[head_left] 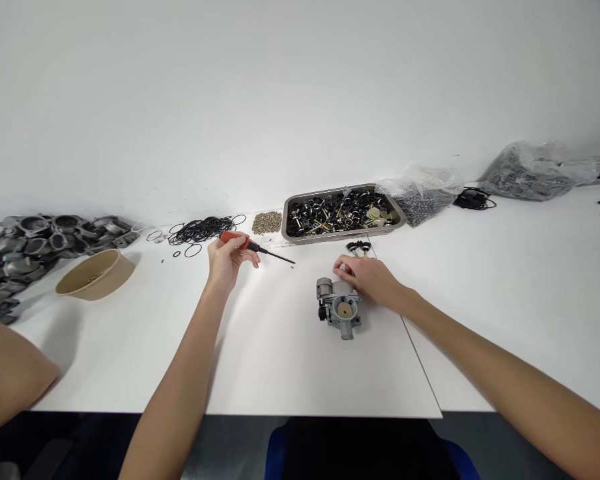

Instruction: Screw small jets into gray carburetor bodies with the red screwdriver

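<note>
My left hand [226, 261] is closed around the red and black handle of a screwdriver [270, 253], its dark shaft pointing right above the table. A tiny screw-like piece [293, 267] lies just below the screwdriver's tip. On the table stands a grey metal carburetor [341, 308], with a round opening facing me and a black knob on its left side. My right hand [367, 277] grips the carburetor from behind and to the right, fingers curled; the fingertips are partly hidden. Right behind this hand lie small black-topped parts with brass-coloured stems [359, 249].
A metal tray [344, 235] of mixed small parts stands at the back, beside brass pieces [267, 223] and black O-rings [203, 230]. Left are a tan bowl [115, 277], piled castings [25, 250] and another person's arm [10, 373]. Plastic bags [530, 173] lie back right.
</note>
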Motion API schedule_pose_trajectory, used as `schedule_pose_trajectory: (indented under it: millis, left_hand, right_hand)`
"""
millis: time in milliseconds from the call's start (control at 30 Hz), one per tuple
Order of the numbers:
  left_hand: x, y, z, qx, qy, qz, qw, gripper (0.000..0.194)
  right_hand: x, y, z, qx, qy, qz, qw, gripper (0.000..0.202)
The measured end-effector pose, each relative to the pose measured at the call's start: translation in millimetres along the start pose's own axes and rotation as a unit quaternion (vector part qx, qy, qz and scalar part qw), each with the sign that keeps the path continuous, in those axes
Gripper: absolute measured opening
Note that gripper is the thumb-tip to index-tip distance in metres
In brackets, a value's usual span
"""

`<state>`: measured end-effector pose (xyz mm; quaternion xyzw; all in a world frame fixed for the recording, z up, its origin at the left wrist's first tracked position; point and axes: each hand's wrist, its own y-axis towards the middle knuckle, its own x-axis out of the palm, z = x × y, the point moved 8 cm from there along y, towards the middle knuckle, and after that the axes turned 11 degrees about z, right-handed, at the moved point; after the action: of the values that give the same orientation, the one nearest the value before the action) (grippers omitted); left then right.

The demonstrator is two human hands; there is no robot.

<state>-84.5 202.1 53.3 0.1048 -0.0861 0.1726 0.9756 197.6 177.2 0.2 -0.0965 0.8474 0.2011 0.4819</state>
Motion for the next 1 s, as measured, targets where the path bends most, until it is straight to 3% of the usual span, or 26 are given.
schedule_pose_trajectory:
  millis: [400, 667, 767, 867, 1000]
  left_hand:
    - [-3.6, 0.5, 4.1, 0.002, 0.009, 0.005, 1.000, 0.010]
    - [5.9, -7.0, 8.9, -0.027, -0.049, 0.021, 0.998, 0.010]
    - [16.4, -15.5, 8.2, -0.053, -0.073, 0.015, 0.996, 0.008]
    - [28.0, -25.1, 6.7, -0.085, -0.096, 0.001, 0.992, 0.008]
    - [38.7, -33.5, 5.4, -0.107, -0.111, -0.018, 0.988, 0.008]
  right_hand:
    - [-1.2, -0.7, 0.8, 0.004, 0.032, 0.005, 0.999, 0.023]
    - [-6.5, 4.4, 10.2, 0.065, 0.121, 0.062, 0.989, 0.023]
    - [-8.7, 6.6, 7.6, 0.083, 0.211, 0.056, 0.972, 0.027]
    - [-6.8, 5.0, -0.7, 0.104, 0.348, 0.018, 0.932, 0.031]
    - [-11.0, 2.9, -9.1, 0.094, 0.386, 0.030, 0.917, 0.035]
